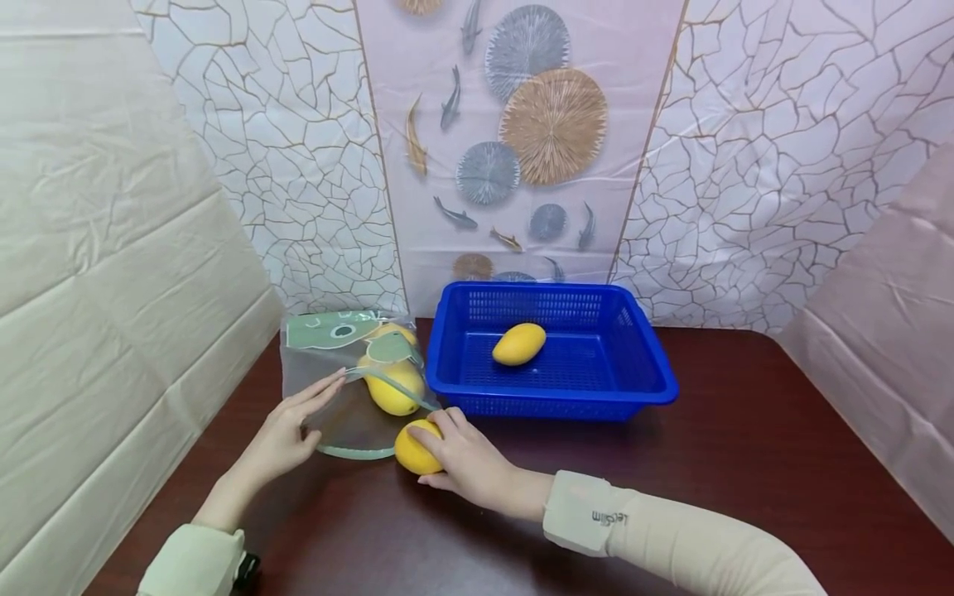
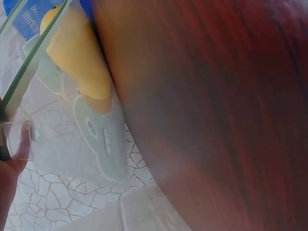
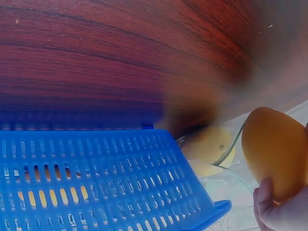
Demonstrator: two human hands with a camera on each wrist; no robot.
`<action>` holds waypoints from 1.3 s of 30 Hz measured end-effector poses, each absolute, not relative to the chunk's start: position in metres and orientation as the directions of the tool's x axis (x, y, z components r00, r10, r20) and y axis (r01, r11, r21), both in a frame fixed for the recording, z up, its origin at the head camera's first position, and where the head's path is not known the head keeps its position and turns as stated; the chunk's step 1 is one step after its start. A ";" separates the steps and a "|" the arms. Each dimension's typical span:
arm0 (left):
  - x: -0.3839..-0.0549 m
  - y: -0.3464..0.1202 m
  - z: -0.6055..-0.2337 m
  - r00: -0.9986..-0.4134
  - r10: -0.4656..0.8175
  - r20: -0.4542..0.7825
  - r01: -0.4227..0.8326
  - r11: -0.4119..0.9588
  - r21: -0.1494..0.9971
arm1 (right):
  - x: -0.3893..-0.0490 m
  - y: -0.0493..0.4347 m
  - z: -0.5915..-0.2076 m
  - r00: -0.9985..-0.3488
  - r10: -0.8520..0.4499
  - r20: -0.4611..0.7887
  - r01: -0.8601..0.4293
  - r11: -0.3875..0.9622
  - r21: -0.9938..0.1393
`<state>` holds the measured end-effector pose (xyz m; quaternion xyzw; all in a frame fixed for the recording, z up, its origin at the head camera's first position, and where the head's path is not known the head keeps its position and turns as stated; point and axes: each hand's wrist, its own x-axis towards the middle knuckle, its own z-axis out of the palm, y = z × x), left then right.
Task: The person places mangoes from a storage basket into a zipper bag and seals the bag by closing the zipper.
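Note:
My right hand (image 1: pixel 473 463) grips a yellow mango (image 1: pixel 417 447) at the mouth of a clear zip bag (image 1: pixel 328 406) with green printed shapes. Thumb and fingers wrap the fruit, whose rounded end shows in the right wrist view. At the bag's left side, my left hand (image 1: pixel 286 430) has its straight fingers at the upper lip and its thumb apart near the lower lip, with the mouth gaping. Inside the bag lie yellow fruits (image 1: pixel 391 393), partly hidden by the print. Another mango (image 1: pixel 519 344) rests in a blue plastic basket (image 1: pixel 551 406).
The basket stands at the back, just right of the bag, its slotted wall (image 3: pixel 110 168) close to the right hand. A dark red wooden table (image 1: pixel 745 472) lies beneath everything. Patterned cloth (image 1: pixel 715 207) hangs behind, and pale cloth walls rise at both sides.

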<state>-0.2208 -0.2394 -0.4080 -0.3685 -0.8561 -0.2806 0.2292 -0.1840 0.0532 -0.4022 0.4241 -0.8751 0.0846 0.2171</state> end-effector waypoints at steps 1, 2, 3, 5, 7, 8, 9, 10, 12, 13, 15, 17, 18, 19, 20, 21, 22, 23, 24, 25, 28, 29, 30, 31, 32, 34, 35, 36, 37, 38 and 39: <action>-0.221 -0.239 -0.408 -0.620 0.502 0.603 0.761 0.571 0.309 | -0.185 0.052 -0.403 -0.546 -0.702 0.456 -0.778 0.627 0.035; -0.221 -0.239 -0.408 -0.617 0.502 0.606 0.763 0.570 0.305 | -0.185 0.052 -0.403 -0.545 -0.700 0.462 -0.778 0.627 0.031; -0.221 -0.239 -0.408 -0.616 0.503 0.607 0.765 0.568 0.305 | -0.185 0.051 -0.403 -0.544 -0.697 0.467 -0.778 0.628 0.031; -0.221 -0.239 -0.409 -0.614 0.504 0.607 0.766 0.566 0.305 | -0.185 0.049 -0.403 -0.542 -0.694 0.474 -0.776 0.630 0.036; -0.221 -0.238 -0.409 -0.619 0.504 0.603 0.764 0.564 0.313 | -0.186 0.047 -0.404 -0.539 -0.693 0.479 -0.770 0.636 0.053; -0.221 -0.238 -0.409 -0.624 0.504 0.597 0.761 0.565 0.319 | -0.186 0.046 -0.404 -0.539 -0.691 0.482 -0.766 0.639 0.061; -0.220 -0.238 -0.409 -0.631 0.504 0.590 0.757 0.566 0.326 | -0.187 0.045 -0.404 -0.536 -0.691 0.484 -0.762 0.643 0.075; -0.220 -0.238 -0.409 -0.638 0.504 0.583 0.752 0.569 0.331 | -0.187 0.043 -0.405 -0.533 -0.691 0.488 -0.757 0.647 0.090; -0.219 -0.238 -0.410 -0.648 0.503 0.571 0.746 0.572 0.342 | -0.188 0.040 -0.407 -0.525 -0.692 0.496 -0.746 0.655 0.124; -0.219 -0.237 -0.410 -0.650 0.505 0.568 0.744 0.573 0.343 | -0.189 0.039 -0.409 -0.521 -0.694 0.497 -0.741 0.657 0.141; -0.218 -0.237 -0.410 -0.650 0.509 0.565 0.746 0.570 0.345 | -0.190 0.036 -0.411 -0.511 -0.702 0.495 -0.731 0.659 0.180; -0.218 -0.237 -0.410 -0.649 0.509 0.566 0.747 0.569 0.344 | -0.191 0.034 -0.413 -0.505 -0.710 0.490 -0.723 0.659 0.209; -0.218 -0.237 -0.409 -0.647 0.509 0.568 0.748 0.571 0.340 | -0.191 0.033 -0.413 -0.504 -0.714 0.486 -0.720 0.658 0.220; -0.218 -0.237 -0.409 -0.647 0.508 0.569 0.747 0.573 0.337 | -0.191 0.032 -0.414 -0.504 -0.717 0.482 -0.717 0.658 0.229; -0.218 -0.237 -0.409 -0.646 0.507 0.570 0.746 0.575 0.334 | -0.191 0.031 -0.414 -0.505 -0.717 0.480 -0.713 0.660 0.236; -0.218 -0.237 -0.408 -0.645 0.506 0.572 0.746 0.577 0.331 | -0.190 0.031 -0.413 -0.508 -0.716 0.479 -0.710 0.663 0.238; -0.218 -0.237 -0.408 -0.645 0.505 0.574 0.746 0.579 0.329 | -0.190 0.030 -0.413 -0.514 -0.715 0.474 -0.706 0.667 0.240; -0.219 -0.237 -0.408 -0.643 0.505 0.576 0.747 0.579 0.326 | -0.189 0.029 -0.413 -0.519 -0.714 0.470 -0.702 0.670 0.242; -0.219 -0.238 -0.407 -0.641 0.505 0.578 0.748 0.580 0.322 | -0.188 0.028 -0.412 -0.524 -0.714 0.465 -0.697 0.673 0.247; -0.219 -0.238 -0.407 -0.640 0.506 0.578 0.749 0.579 0.322 | -0.187 0.028 -0.412 -0.527 -0.715 0.459 -0.692 0.675 0.256; -0.219 -0.237 -0.407 -0.638 0.507 0.579 0.751 0.577 0.322 | -0.183 0.026 -0.412 -0.528 -0.727 0.439 -0.673 0.673 0.306; -0.219 -0.237 -0.407 -0.639 0.507 0.579 0.750 0.578 0.322 | -0.182 0.025 -0.412 -0.521 -0.733 0.437 -0.663 0.670 0.333; -0.219 -0.237 -0.407 -0.640 0.506 0.579 0.749 0.578 0.323 | -0.180 0.024 -0.412 -0.514 -0.738 0.437 -0.652 0.667 0.360; -0.219 -0.237 -0.407 -0.642 0.505 0.578 0.748 0.580 0.324 | -0.180 0.023 -0.413 -0.506 -0.744 0.437 -0.641 0.663 0.386; -0.219 -0.237 -0.407 -0.644 0.503 0.577 0.745 0.582 0.325 | -0.179 0.023 -0.413 -0.497 -0.748 0.440 -0.632 0.660 0.407; -0.218 -0.237 -0.407 -0.648 0.501 0.574 0.742 0.586 0.326 | -0.178 0.021 -0.413 -0.481 -0.753 0.449 -0.608 0.656 0.448; -0.218 -0.237 -0.407 -0.650 0.500 0.573 0.740 0.587 0.327 | -0.178 0.021 -0.413 -0.473 -0.755 0.453 -0.598 0.653 0.464; -0.218 -0.236 -0.407 -0.651 0.499 0.572 0.739 0.588 0.329 | -0.179 0.020 -0.413 -0.468 -0.758 0.455 -0.592 0.651 0.475; -0.218 -0.236 -0.407 -0.653 0.498 0.571 0.737 0.590 0.328 | -0.179 0.020 -0.412 -0.463 -0.760 0.456 -0.585 0.648 0.488; -0.218 -0.236 -0.407 -0.653 0.498 0.571 0.737 0.592 0.327 | -0.179 0.019 -0.412 -0.457 -0.763 0.457 -0.576 0.645 0.502; -0.218 -0.236 -0.407 -0.653 0.497 0.572 0.737 0.593 0.325 | -0.180 0.018 -0.412 -0.448 -0.769 0.457 -0.563 0.639 0.523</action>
